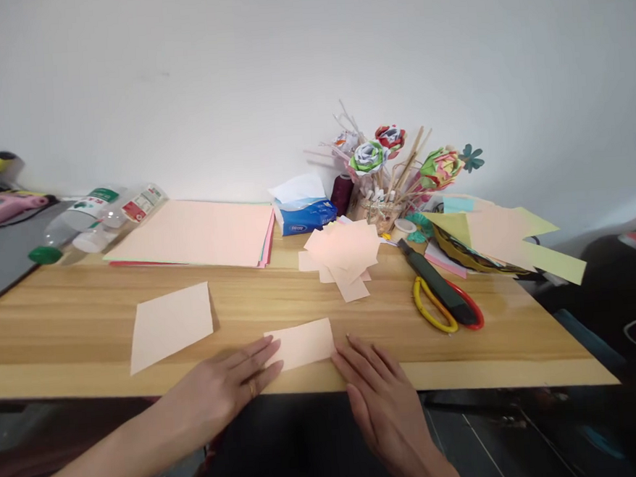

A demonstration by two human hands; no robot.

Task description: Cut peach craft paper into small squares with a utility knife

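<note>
A small pale pink rectangle of paper lies flat near the front edge of the wooden table. My left hand rests its outstretched fingertips on the paper's left end. At the right end, my right hand lies flat with fingers extended, one fingertip touching or just beside the paper's edge. Neither hand grips anything. A larger pale pink paper piece lies to the left of my left hand. Beyond the right hand is a heap of small pink paper pieces.
Scissors with a dark green cutter across them lie at right. Behind stand a blue tissue pack, a thread spool and a jar of paper flowers. A paper stack and plastic bottles occupy the left. Paper offcuts overhang a basket.
</note>
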